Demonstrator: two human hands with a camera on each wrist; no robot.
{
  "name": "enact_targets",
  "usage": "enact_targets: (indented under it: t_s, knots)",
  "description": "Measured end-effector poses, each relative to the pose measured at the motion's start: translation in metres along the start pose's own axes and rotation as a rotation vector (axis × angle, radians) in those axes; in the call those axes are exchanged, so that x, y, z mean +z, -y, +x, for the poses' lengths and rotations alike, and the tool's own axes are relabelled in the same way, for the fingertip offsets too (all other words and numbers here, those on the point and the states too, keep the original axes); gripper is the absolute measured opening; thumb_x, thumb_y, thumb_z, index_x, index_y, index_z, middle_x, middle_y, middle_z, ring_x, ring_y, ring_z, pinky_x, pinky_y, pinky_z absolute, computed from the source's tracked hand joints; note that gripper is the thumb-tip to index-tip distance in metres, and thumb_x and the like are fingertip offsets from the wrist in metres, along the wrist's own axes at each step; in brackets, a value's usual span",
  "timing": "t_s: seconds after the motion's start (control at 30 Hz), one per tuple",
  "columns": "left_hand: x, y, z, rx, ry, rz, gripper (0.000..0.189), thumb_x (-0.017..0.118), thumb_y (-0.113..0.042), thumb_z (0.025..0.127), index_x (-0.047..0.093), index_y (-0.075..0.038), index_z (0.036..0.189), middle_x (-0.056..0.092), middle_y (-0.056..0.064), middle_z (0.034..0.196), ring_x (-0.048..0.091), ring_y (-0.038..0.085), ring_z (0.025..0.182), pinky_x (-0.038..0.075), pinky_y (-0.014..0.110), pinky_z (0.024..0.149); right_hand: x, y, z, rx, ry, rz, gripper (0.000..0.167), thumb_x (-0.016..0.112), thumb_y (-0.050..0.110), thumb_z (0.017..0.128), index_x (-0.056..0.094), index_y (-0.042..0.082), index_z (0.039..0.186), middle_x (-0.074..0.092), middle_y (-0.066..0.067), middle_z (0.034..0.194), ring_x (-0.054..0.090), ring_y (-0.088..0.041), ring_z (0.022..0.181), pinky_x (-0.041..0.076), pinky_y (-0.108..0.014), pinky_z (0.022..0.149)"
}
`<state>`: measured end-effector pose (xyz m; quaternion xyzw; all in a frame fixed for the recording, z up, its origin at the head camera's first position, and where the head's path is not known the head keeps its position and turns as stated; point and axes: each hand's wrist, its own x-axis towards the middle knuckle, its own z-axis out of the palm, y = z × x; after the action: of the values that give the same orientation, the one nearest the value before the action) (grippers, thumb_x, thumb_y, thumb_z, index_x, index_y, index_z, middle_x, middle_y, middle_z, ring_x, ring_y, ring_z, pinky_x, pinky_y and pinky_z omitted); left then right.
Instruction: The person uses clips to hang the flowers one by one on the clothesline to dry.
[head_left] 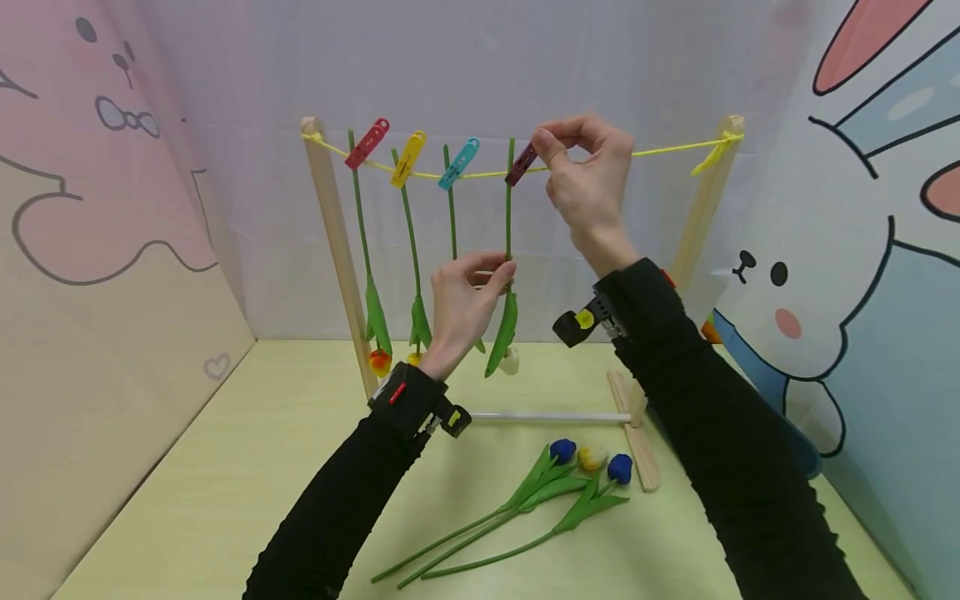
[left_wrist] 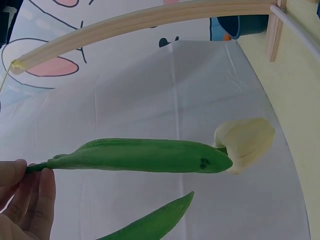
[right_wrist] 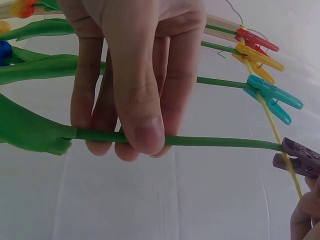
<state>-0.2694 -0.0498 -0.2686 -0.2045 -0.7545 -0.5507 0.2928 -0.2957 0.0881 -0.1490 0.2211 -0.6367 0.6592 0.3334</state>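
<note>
My left hand (head_left: 468, 304) pinches the green stem of an upside-down white artificial tulip (left_wrist: 245, 142) just above its leaves. Beside the stem's upper end, my right hand (head_left: 592, 179) holds a dark purple clothespin (right_wrist: 302, 159) by its handles between thumb and fingers. Its tip sits at the stem and the yellow string (head_left: 660, 152). Further left hang several more tulips, heads down, from a red clothespin (head_left: 367, 143), a yellow clothespin (head_left: 408, 158) and a teal clothespin (head_left: 458, 164). The left forearm and hand partly hide the lower ends of two of them.
A wooden post (head_left: 333, 250) and another post (head_left: 705, 204) carry the string, with a white rod (head_left: 551, 417) low between them. Two blue tulips (head_left: 619, 468) and a yellow-white tulip (head_left: 592, 457) lie on the table (head_left: 247, 467). A dark blue container (left_wrist: 245, 26) stands behind the right post.
</note>
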Motion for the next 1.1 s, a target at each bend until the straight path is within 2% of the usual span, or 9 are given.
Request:
enact_targets:
  t_s: [0.3,0.7,0.87,1.1]
  knots:
    - [0.0004,0.0028,0.0018,0.003,0.005,0.012,0.024,0.068,-0.014,0.097,0.073,0.001,0.115,0.075,0.020,0.105,0.074,0.030,0.090,0.059,0.023,0.082,0.0034,-0.0010,-0.0027,0.044,0.000,0.058,0.009,0.072,0.009,0.092,0.072,0.003,0.085,0.060,0.002,0.072,0.039,-0.008,0.039,0.036,-0.021,0.042]
    - [0.0002,0.0030,0.0033,-0.004,0.012,0.002,0.026,0.067,-0.014,0.097,0.071,0.003,0.117,0.075,0.020,0.107,0.074,0.030,0.089,0.059,0.021,0.082,0.0037,-0.0018,-0.0027,0.129,0.014,0.191,0.009,0.070,0.005,0.092,0.071,0.006,0.083,0.060,-0.002,0.070,0.035,-0.011,0.037,0.030,-0.021,0.040]
    - [0.0002,0.0024,0.0032,-0.004,0.008,0.006,0.026,0.067,-0.014,0.097,0.072,0.002,0.116,0.075,0.020,0.106,0.074,0.030,0.089,0.059,0.022,0.082,0.0020,-0.0009,-0.0025,0.168,0.025,0.210,0.009,0.071,0.007,0.092,0.071,0.008,0.083,0.061,-0.002,0.071,0.036,-0.011,0.038,0.030,-0.021,0.039]
    - [0.0004,0.0023,0.0022,-0.006,0.010,0.010,0.025,0.067,-0.014,0.097,0.072,0.001,0.117,0.075,0.020,0.107,0.074,0.029,0.090,0.058,0.020,0.082,-0.0003,-0.0016,-0.0033,0.176,0.047,0.214,0.007,0.070,0.006,0.093,0.072,0.005,0.086,0.062,-0.002,0.072,0.037,-0.011,0.038,0.031,-0.020,0.039]
